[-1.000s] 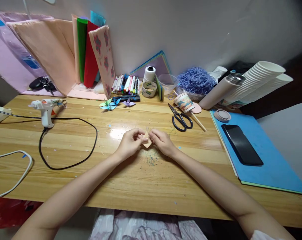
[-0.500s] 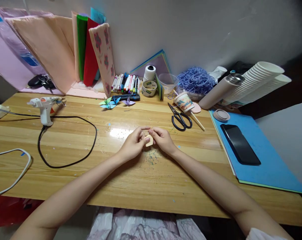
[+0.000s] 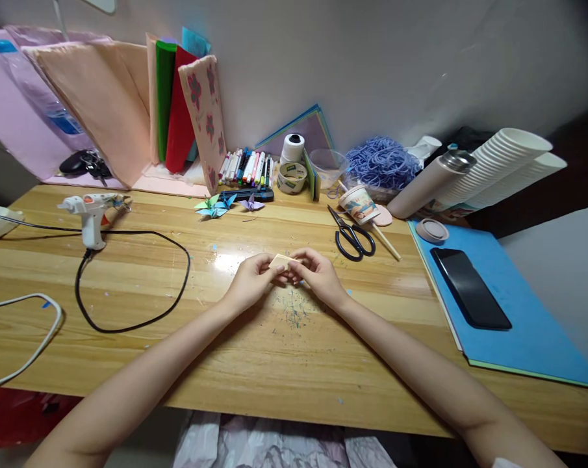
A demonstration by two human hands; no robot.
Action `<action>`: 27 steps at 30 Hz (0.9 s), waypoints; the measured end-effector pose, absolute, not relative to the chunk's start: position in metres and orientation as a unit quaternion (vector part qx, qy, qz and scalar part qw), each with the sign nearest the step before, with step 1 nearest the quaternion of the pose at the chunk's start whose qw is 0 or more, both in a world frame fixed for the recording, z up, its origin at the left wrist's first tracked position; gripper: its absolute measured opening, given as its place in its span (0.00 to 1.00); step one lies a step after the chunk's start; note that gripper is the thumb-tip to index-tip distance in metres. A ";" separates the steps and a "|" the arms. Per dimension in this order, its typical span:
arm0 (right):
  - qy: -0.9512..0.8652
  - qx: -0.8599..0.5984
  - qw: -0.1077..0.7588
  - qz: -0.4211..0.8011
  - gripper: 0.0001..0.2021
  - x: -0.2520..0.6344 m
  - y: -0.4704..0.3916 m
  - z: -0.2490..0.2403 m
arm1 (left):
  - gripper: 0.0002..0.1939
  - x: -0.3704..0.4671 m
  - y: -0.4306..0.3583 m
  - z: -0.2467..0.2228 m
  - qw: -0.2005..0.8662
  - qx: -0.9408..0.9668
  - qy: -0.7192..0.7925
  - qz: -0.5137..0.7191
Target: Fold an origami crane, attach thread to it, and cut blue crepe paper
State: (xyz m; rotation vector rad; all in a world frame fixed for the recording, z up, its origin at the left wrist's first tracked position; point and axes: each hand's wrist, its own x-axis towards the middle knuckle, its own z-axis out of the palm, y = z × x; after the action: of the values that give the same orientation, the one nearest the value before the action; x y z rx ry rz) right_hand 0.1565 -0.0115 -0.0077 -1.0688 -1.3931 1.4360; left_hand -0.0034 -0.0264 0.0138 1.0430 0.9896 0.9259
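Between both hands (image 3: pixel 284 276), the folded paper (image 3: pixel 281 261) looks small and pale yellow

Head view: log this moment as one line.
left hand: pinching pale paper | right hand: pinching same paper | scissors: on tabletop | glue gun: on tabletop

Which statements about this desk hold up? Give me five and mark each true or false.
1. The left hand and right hand both hold a small piece of paper. True.
2. The scissors lie on the blue sheet. False: the scissors lie on the wooden desk.
3. The smartphone rests on the blue sheet. True.
4. The glue gun's cord is white. False: the glue gun has a black cord.
5. The purple origami crane lies right of the blue ones. True.
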 end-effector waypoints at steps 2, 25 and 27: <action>-0.578 -0.434 0.451 0.523 0.14 0.157 -0.011 -0.008 | 0.14 -0.003 -0.027 0.016 0.690 0.400 0.445 0.407; -0.825 -0.317 0.434 0.176 0.10 0.167 -0.027 -0.005 | 0.21 -0.003 -0.033 0.016 0.811 0.319 0.362 0.332; -0.847 -0.286 0.423 0.144 0.10 0.168 -0.028 -0.006 | 0.21 -0.002 -0.033 0.016 0.805 0.311 0.379 0.333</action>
State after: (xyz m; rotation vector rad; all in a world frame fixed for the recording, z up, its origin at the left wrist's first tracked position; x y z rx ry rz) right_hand 0.1680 -0.0279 -0.0064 -0.7168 -2.1210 0.3610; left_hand -0.0023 -0.0332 0.0156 0.6661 0.8124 0.7131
